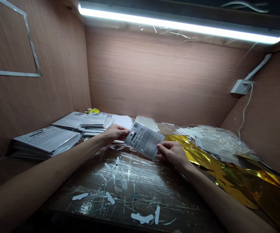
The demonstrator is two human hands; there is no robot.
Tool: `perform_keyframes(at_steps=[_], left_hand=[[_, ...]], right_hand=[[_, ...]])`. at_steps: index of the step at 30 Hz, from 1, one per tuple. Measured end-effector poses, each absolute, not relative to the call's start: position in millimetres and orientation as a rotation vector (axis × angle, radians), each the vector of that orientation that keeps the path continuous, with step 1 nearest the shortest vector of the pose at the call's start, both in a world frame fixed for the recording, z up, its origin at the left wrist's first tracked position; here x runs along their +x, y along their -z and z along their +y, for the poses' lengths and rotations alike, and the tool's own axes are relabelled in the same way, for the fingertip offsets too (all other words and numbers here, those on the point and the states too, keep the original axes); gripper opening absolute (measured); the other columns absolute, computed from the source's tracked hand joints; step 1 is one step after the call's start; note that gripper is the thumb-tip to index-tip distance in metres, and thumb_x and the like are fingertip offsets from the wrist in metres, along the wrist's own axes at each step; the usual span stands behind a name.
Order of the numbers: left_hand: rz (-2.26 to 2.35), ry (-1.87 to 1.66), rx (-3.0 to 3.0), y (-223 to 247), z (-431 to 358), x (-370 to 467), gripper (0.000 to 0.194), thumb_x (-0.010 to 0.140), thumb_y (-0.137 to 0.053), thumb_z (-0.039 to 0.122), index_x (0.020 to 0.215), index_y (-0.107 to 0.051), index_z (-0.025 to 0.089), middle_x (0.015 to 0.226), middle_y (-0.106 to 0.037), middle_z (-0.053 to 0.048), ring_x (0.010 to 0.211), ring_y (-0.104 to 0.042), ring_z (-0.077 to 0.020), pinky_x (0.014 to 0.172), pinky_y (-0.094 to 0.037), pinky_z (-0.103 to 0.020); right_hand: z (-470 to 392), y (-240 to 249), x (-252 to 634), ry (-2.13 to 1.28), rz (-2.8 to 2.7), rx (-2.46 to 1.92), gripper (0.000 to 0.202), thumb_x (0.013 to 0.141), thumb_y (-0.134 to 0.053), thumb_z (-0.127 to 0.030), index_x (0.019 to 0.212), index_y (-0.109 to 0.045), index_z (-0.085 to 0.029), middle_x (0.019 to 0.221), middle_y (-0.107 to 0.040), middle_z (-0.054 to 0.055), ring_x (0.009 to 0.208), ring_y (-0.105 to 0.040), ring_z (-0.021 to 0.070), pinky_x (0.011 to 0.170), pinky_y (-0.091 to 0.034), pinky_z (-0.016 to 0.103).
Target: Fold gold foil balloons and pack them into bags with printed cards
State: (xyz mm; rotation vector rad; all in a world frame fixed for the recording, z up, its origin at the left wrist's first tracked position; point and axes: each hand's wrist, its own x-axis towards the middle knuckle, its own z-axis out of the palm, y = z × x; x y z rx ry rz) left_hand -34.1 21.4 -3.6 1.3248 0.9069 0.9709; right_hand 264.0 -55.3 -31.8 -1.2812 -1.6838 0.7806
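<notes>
Between my two hands, above the middle of the dark tabletop (140, 181), a flat printed packet (145, 139) is held at a tilt. It has a glossy clear cover, dense small text and a barcode at its upper left corner. My left hand (115, 133) pinches that left edge with thumb and fingers. At the lower right corner, my right hand (171, 152) is closed on the packet, thumb on top. Behind it lie a stack of white sheets (122, 122) and a pile of clear sleeves (146, 122).
Stacks of similar packets (45, 139) stand on the left. Gold foil (208, 165) and crumpled clear plastic (222, 142) cover the right side. White cut-out scraps (110, 198) lie scattered in front. A tube light (178, 24) hangs overhead; a socket box (240, 86) is on the right wall.
</notes>
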Motion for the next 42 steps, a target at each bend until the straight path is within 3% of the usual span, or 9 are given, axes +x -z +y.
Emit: perform_keyframes(at_steps=[8, 12, 15, 19, 27, 38, 42], left_hand=[[0.909, -0.982, 1.218, 5, 23, -34, 0.027, 0.071, -0.090, 0.025, 0.085, -0.078, 0.004, 0.083, -0.077, -0.016, 0.068, -0.071, -0.0172, 0.067, -0.058, -0.026], [0.858, -0.999, 1.138, 0, 17, -32, 0.023, 0.087, -0.076, 0.029, 0.091, -0.078, 0.007, 0.095, -0.077, -0.016, 0.072, -0.071, -0.0163, 0.067, -0.059, -0.026], [0.681, -1.062, 0.963, -1, 6, -27, 0.026, 0.094, -0.067, 0.032, 0.101, -0.076, 0.009, 0.106, -0.075, -0.016, 0.085, -0.072, -0.0184, 0.075, -0.061, -0.029], [0.451, -1.099, 0.883, 5, -12, -10, 0.023, 0.092, -0.067, 0.021, 0.111, -0.074, 0.010, 0.116, -0.073, -0.013, 0.095, -0.071, -0.0183, 0.087, -0.061, -0.030], [0.661, -1.165, 0.853, 17, -37, 30, 0.009, 0.088, -0.069, 0.005, 0.095, -0.074, 0.007, 0.101, -0.075, -0.012, 0.084, -0.069, -0.0169, 0.083, -0.061, -0.033], [0.617, -1.135, 1.033, 28, -40, 29, 0.022, 0.078, -0.083, 0.020, 0.095, -0.074, 0.009, 0.102, -0.075, -0.015, 0.092, -0.072, -0.0232, 0.092, -0.058, -0.038], [0.794, -1.142, 1.222, 26, -44, 28, 0.022, 0.079, -0.083, 0.024, 0.096, -0.076, 0.012, 0.104, -0.076, -0.015, 0.091, -0.072, -0.0259, 0.087, -0.058, -0.039]], right_hand=[[-52, 36, 266, -0.876, -1.640, -1.243, 0.046, 0.086, -0.068, -0.058, 0.069, -0.069, -0.016, 0.056, -0.064, 0.004, 0.048, -0.056, 0.0128, 0.047, -0.043, 0.022], [-53, 33, 264, -0.973, -1.537, -1.211, 0.050, 0.076, -0.076, -0.064, 0.066, -0.068, -0.015, 0.060, -0.065, 0.004, 0.049, -0.056, 0.0114, 0.044, -0.043, 0.020], [-54, 30, 263, -1.036, -1.429, -1.211, 0.056, 0.065, -0.082, -0.068, 0.066, -0.068, -0.014, 0.061, -0.066, 0.003, 0.049, -0.056, 0.0097, 0.043, -0.044, 0.018], [-54, 31, 259, -1.090, -1.335, -1.203, 0.059, 0.058, -0.086, -0.070, 0.067, -0.069, -0.013, 0.061, -0.068, 0.004, 0.048, -0.056, 0.0079, 0.043, -0.045, 0.015], [-62, 33, 245, -1.200, -1.373, -1.118, 0.059, 0.060, -0.087, -0.068, 0.068, -0.068, -0.012, 0.061, -0.071, 0.007, 0.048, -0.061, 0.0090, 0.048, -0.052, 0.017], [-71, 30, 240, -1.207, -1.355, -1.132, 0.048, 0.072, -0.084, -0.059, 0.071, -0.068, -0.014, 0.065, -0.073, 0.008, 0.050, -0.066, 0.0121, 0.050, -0.057, 0.021], [-66, 30, 244, -1.319, -1.358, -1.223, 0.027, 0.082, -0.081, -0.036, 0.074, -0.073, -0.011, 0.074, -0.076, 0.011, 0.059, -0.070, 0.0126, 0.057, -0.060, 0.019]])
